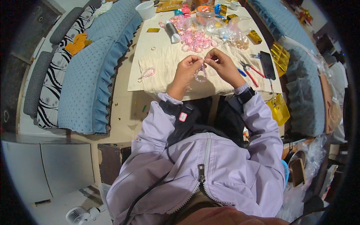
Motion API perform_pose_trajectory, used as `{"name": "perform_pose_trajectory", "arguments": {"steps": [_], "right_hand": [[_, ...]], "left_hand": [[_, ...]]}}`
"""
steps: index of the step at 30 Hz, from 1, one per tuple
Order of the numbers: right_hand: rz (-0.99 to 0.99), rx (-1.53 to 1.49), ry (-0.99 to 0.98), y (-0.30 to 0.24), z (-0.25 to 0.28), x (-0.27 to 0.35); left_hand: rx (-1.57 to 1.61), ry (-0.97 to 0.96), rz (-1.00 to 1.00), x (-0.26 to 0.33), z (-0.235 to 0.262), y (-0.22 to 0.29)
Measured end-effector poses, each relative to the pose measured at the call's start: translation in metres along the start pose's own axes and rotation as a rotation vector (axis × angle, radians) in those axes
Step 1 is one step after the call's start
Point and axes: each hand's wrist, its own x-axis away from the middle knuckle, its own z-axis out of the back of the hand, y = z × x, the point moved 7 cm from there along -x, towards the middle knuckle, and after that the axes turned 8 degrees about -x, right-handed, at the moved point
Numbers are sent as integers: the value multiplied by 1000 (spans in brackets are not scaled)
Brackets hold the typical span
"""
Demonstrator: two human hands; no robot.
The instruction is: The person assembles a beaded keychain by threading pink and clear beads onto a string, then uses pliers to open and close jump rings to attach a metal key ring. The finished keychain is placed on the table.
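Closest to the lens is the wearer's pale lavender zip-front jacket (pixel 221 150), its sleeves running out to the near edge of a white-topped table (pixel 144 45). A cream, wrinkled cloth (pixel 165 63) covers the middle of that edge. Above it, the left hand (pixel 186 71) and right hand (pixel 224 67) meet, each pinching with thumb and forefinger at the upper end of a loop of pale lilac, see-through round beads (pixel 201 80). Whether thread or a clasp sits in the pinch is too small to tell.

The key relation is this: the loop lies on the near side of the joined fingertips, between the two wrists, its long axis running from the pinch towards the table's near edge. Neither hand is clearly nearer; the pinch point is shared.

A second, pinkish bead loop (pixel 152 69) lies on the cloth near the table's near-left corner, on the left hand's side. Red-handled pliers (pixel 251 78) lie towards the right edge, nearer the right hand. A heap of glossy pink beads (pixel 198 41) spreads beyond the fingertips, towards the far edge.
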Motion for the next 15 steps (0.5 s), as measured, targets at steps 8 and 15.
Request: {"name": "perform_pose_trajectory", "arguments": {"steps": [8, 15], "right_hand": [[195, 339, 13, -36, -7, 8], [261, 571, -5, -50, -14, 14]], "left_hand": [[-302, 62, -47, 5, -2, 10], [-659, 139, -193, 12, -7, 30]]}}
